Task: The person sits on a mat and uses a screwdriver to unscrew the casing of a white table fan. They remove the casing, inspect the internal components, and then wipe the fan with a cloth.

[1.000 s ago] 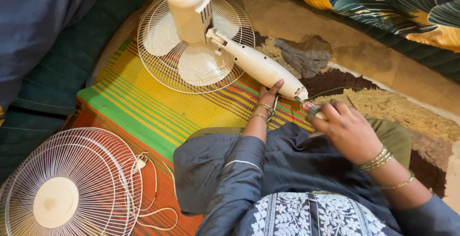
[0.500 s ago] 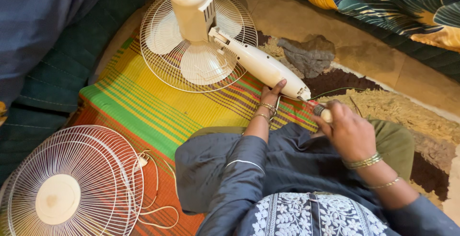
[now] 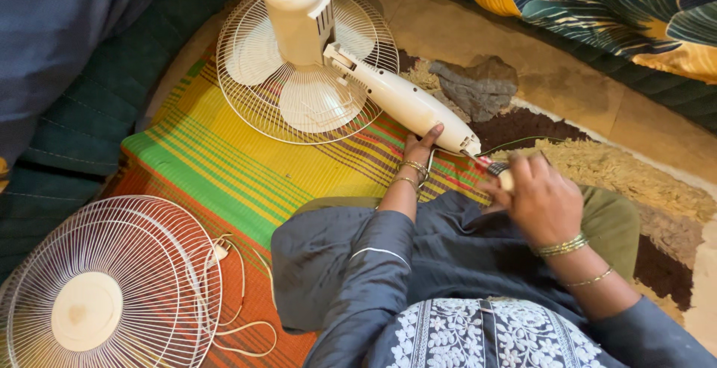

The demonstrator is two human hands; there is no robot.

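A white fan body (image 3: 299, 17) with its blades in a wire guard lies face down on a striped mat (image 3: 246, 166). Its white neck (image 3: 403, 103) slants toward me. My left hand (image 3: 420, 146) grips the neck's lower end. My right hand (image 3: 539, 200) holds a screwdriver (image 3: 497, 172) with a red and white handle, its tip at the neck's open end. Thin wires come out of that end toward the right.
A loose wire fan guard (image 3: 104, 286) with a white cord (image 3: 239, 301) lies at the lower left. A grey cloth (image 3: 478, 84) sits on the floor beyond the fan neck. A shaggy rug (image 3: 635, 166) lies to the right, patterned bedding (image 3: 620, 10) at top right.
My right hand with the screwdriver has moved left to the end of the fan neck. My left hand has kept its grip on the neck.
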